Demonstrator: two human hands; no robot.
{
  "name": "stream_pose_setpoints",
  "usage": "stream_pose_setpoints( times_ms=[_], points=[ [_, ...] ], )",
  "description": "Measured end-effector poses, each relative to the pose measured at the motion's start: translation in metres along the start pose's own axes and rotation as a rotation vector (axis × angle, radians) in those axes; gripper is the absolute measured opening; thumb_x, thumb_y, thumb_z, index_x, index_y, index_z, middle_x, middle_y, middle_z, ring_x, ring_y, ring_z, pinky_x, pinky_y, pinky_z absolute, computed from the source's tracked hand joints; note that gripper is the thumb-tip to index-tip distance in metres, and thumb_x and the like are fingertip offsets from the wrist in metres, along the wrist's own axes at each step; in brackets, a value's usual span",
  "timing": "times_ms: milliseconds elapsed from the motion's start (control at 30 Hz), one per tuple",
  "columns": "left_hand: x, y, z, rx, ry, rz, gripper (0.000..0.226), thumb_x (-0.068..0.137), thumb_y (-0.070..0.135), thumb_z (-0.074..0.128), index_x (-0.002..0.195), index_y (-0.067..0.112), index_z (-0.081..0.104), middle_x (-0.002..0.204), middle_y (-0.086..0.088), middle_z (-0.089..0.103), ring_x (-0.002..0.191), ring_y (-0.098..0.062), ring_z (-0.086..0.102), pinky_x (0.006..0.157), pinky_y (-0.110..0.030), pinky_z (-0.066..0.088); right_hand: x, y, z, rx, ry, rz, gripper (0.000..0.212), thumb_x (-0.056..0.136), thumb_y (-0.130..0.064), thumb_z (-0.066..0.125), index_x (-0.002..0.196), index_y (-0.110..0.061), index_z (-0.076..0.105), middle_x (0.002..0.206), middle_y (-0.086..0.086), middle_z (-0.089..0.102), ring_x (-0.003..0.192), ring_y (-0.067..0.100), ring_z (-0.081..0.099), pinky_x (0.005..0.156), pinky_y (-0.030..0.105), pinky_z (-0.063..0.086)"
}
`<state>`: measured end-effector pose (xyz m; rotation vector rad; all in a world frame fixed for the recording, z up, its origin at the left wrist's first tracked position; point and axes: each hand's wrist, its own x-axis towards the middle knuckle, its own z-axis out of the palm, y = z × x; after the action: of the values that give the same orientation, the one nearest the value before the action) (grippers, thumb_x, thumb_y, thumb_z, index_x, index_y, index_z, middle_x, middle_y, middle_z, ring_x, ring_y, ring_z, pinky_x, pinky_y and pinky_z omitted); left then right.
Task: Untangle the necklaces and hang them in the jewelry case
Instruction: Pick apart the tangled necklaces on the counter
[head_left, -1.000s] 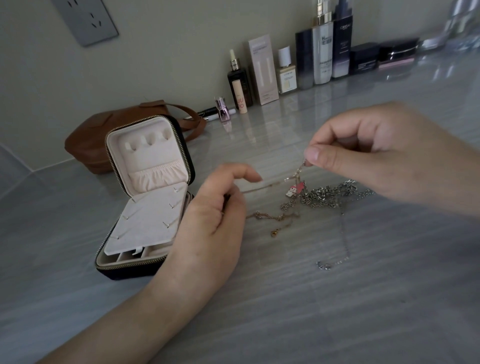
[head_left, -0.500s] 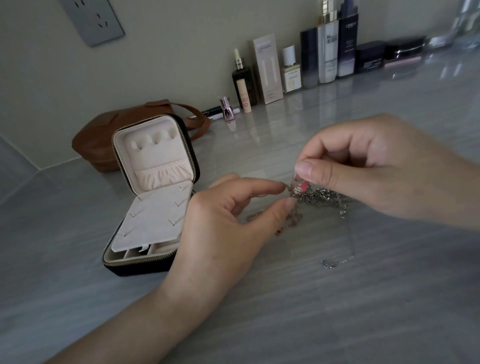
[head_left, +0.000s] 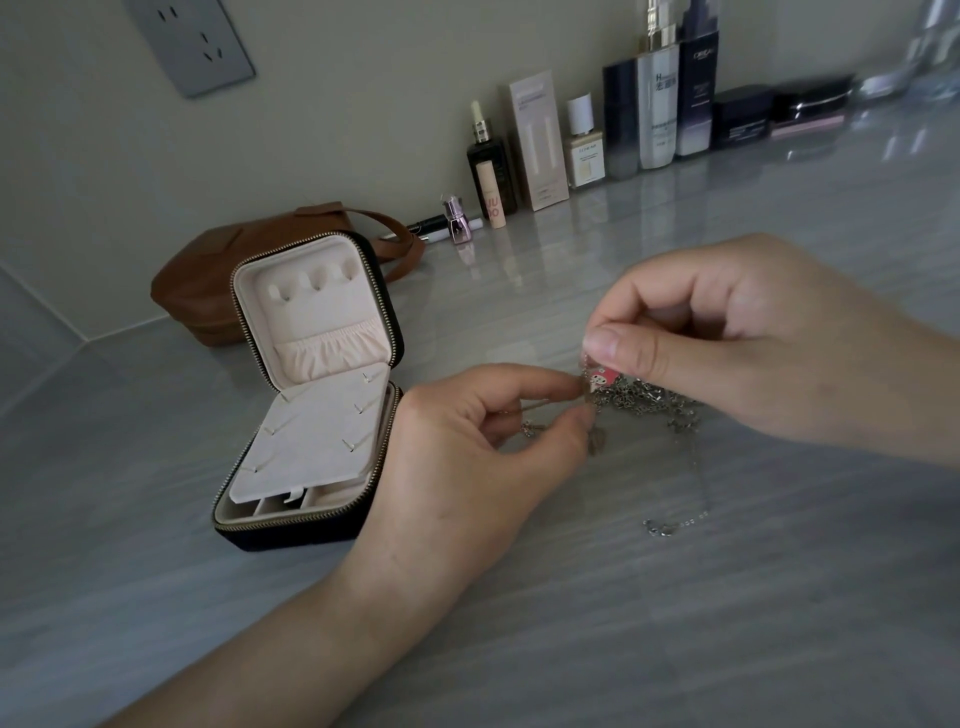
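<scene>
A tangle of thin necklaces (head_left: 649, 402) lies on the grey counter, silver chain bunched in the middle and one end with a clasp (head_left: 660, 529) trailing toward me. My right hand (head_left: 753, 332) pinches the chain just above a small pink and white pendant (head_left: 600, 378). My left hand (head_left: 467, 457) pinches a gold-toned chain next to that pendant between thumb and forefinger. The black jewelry case (head_left: 311, 410) stands open to the left, its cream lid upright with hooks at the top and a gathered pocket below them.
A brown leather bag (head_left: 208, 291) sits behind the case against the wall. Several cosmetic bottles and boxes (head_left: 644, 114) line the wall at the back right, with a small pink bottle (head_left: 456, 221) nearer. A wall socket (head_left: 192, 44) is above.
My left hand moved right and closed thumb and forefinger on the chain beside the pendant. My right hand lowered the pendant toward the counter, and the two hands came together.
</scene>
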<state>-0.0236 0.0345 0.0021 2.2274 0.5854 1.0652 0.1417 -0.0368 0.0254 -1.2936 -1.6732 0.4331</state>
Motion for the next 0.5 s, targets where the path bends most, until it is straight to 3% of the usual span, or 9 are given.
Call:
stream_pose_setpoints(
  times_ms=[167, 367, 500],
  points=[
    [0.001, 0.0029, 0.0002, -0.033, 0.016, -0.009, 0.014, 0.074, 0.021, 0.069, 0.075, 0.035, 0.069, 0.038, 0.018, 0.035, 0.039, -0.001, 0.029, 0.046, -0.005, 0.026, 0.0002, -0.0011, 0.0012, -0.018, -0.001, -0.008, 0.017, 0.084, -0.041, 0.062, 0.072, -0.03, 0.068, 0.057, 0.004, 0.063, 0.043, 0.008, 0.044, 0.042, 0.015, 0.033],
    [0.0046, 0.0005, -0.0042, -0.064, 0.115, -0.05, 0.006, 0.074, 0.021, 0.069, 0.072, 0.027, 0.068, 0.049, 0.009, 0.027, 0.045, -0.005, 0.025, 0.047, -0.019, 0.031, 0.0015, -0.0034, -0.0011, -0.01, 0.042, 0.034, 0.017, 0.076, -0.042, 0.059, 0.071, -0.027, 0.067, 0.053, 0.005, 0.059, 0.041, 0.004, 0.04, 0.04, 0.011, 0.029],
    [0.0059, 0.0022, -0.006, -0.089, 0.142, -0.096, 0.016, 0.076, 0.011, 0.074, 0.071, 0.022, 0.064, 0.052, 0.008, 0.028, 0.046, -0.005, 0.027, 0.048, -0.01, 0.029, 0.0011, -0.003, -0.0026, -0.029, 0.039, 0.055, 0.017, 0.075, -0.042, 0.061, 0.072, -0.027, 0.069, 0.058, 0.007, 0.063, 0.045, 0.011, 0.046, 0.043, 0.014, 0.033]
  ],
)
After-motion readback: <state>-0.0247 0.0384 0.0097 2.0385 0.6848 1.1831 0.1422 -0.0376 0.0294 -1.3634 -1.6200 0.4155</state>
